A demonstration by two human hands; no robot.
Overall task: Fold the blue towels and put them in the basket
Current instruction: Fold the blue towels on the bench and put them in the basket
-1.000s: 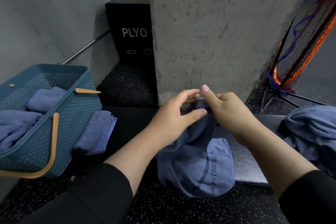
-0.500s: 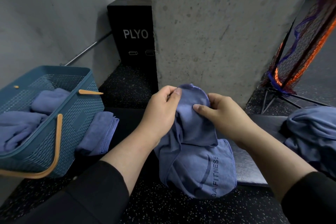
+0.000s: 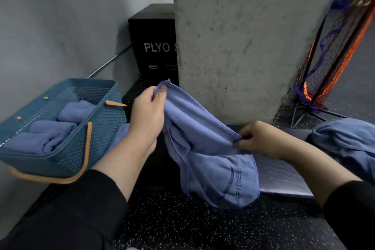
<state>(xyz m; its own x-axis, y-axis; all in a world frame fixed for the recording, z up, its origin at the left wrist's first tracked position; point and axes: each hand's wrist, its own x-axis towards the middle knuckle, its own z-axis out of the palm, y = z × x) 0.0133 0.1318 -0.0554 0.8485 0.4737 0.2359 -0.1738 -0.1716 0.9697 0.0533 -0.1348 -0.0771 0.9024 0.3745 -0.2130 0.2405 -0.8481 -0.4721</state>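
A blue towel point(image 3: 205, 148) with dark "FITNESS" lettering hangs between my hands, its lower part drooping onto the floor. My left hand point(image 3: 148, 115) pinches one upper corner, raised near the pillar. My right hand point(image 3: 257, 140) pinches the top edge lower and to the right. The teal basket point(image 3: 97, 128) with tan handles sits at the left and holds several folded blue towels point(image 3: 46, 136). Another blue towel point(image 3: 119, 138) lies beside the basket, mostly hidden behind my left arm. A heap of unfolded blue towels point(image 3: 349, 140) lies at the right.
A concrete pillar point(image 3: 243, 36) stands straight ahead. A black PLYO box point(image 3: 154, 46) is behind it at the left. A netted stand point(image 3: 328, 63) with metal legs is at the right. A grey mat point(image 3: 280, 178) lies under the towel on speckled black flooring.
My hands have drawn apart along the towel's top edge: the left rose and moved left with a corner, the right slid down and right. The towel is now stretched between them.
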